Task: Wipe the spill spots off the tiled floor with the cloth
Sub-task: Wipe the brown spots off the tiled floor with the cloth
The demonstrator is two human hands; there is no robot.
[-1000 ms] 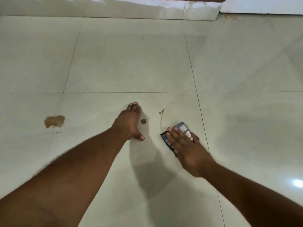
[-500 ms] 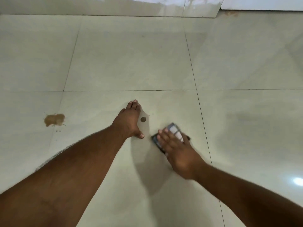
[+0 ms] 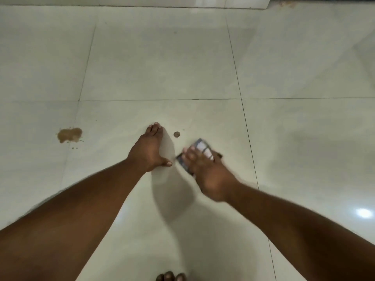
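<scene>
My right hand point(image 3: 205, 171) presses a folded blue-and-white checked cloth point(image 3: 200, 149) flat on the pale tiled floor point(image 3: 162, 67); part of the cloth is hidden under the fingers. My left hand point(image 3: 149, 151) rests palm down on the floor just left of the cloth, fingers together, holding nothing. A small round brown spot point(image 3: 176, 134) lies between the two hands, a little beyond the cloth. A larger brown spill patch point(image 3: 69, 135) with a few specks sits on the tile to the far left.
A white skirting and wall base point(image 3: 142, 2) runs along the top edge, with a faint brown smear point(image 3: 286, 4) near its right corner. My toes point(image 3: 170, 276) show at the bottom edge. A light glare point(image 3: 364, 212) lies at the right.
My right hand has slid the cloth leftward toward my left hand. The small brown marks right of the round spot are gone. The left hand has stayed in place.
</scene>
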